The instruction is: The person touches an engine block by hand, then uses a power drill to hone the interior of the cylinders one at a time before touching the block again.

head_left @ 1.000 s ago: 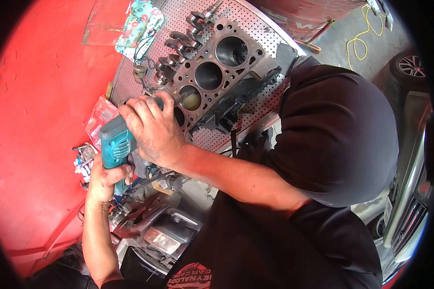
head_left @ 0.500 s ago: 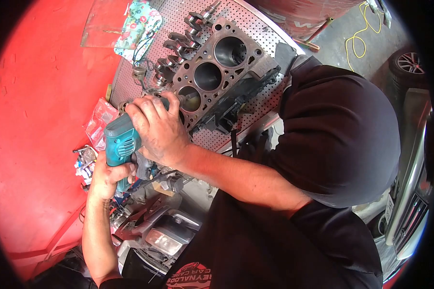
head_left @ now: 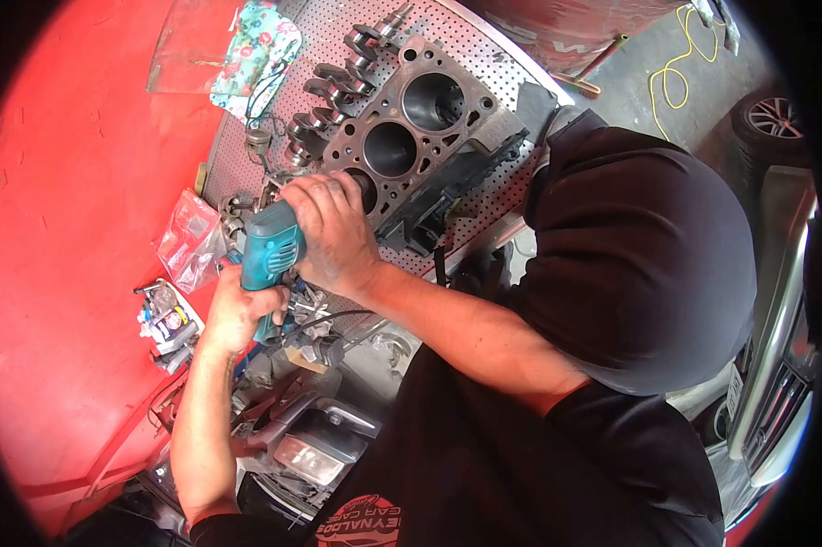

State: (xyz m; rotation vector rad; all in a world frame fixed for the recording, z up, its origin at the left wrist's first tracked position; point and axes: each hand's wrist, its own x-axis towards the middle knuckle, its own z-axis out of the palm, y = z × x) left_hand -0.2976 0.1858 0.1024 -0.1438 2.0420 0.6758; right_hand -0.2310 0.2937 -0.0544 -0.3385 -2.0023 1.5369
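A teal power drill (head_left: 272, 244) is held in both hands, its front end pointing at the near cylinder bore of a metal engine block (head_left: 402, 187). My left hand (head_left: 238, 312) wraps the drill's handle, thumb across its side. Closed over the front of the drill body is my right hand (head_left: 333, 232). This hand hides the drill's chuck and whatever is fitted in it. Beside the block, a crankshaft (head_left: 343, 87) lies on a perforated metal table (head_left: 447, 23). A piston (head_left: 258, 141) with its rod stands nearer the red panel.
A floral cloth (head_left: 263, 55) and a clear plastic bag (head_left: 192, 242) lie near the red panel (head_left: 74, 228). Bulging dark fabric (head_left: 648, 255) fills the right side. A yellow cord (head_left: 668, 82), a wheel (head_left: 774, 118) and a headlight (head_left: 311, 459) are farther around.
The drill has shifted right, toward the block, with both hands still on it. Less of the near bore shows beyond my right hand. The view has shifted slightly.
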